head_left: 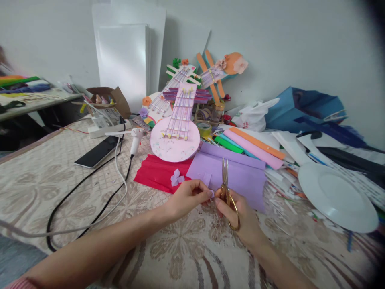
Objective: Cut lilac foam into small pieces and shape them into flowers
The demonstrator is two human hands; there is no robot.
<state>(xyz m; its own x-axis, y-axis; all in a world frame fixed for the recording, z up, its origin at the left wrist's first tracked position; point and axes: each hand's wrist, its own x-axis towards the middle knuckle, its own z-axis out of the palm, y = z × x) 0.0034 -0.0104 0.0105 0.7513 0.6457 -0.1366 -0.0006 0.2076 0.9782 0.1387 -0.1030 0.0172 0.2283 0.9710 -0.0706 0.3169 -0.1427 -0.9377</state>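
Note:
My left hand [194, 195] is closed in a pinch on a small piece of purple paper [212, 194]. Close beside it, my right hand [236, 212] holds gold-handled scissors [224, 180], blades pointing up and away from me. The right fingertips are near the pinched piece; whether they touch it I cannot tell. Behind my hands lies a purple crepe paper sheet [243, 170], with a narrow purple strip near its left part. A red crepe paper sheet [156, 172] lies to the left, with several cut purple petal-like pieces [177, 177] on it.
A pink craft instrument with strings [175, 142] stands behind the sheets. At left are a glue gun [136, 140], a phone [98, 151] and looping cables [78, 192]. Rolled coloured papers [255, 148], a white plate [337, 196] and paper scraps lie at right. A cardboard box [120, 102] stands back left.

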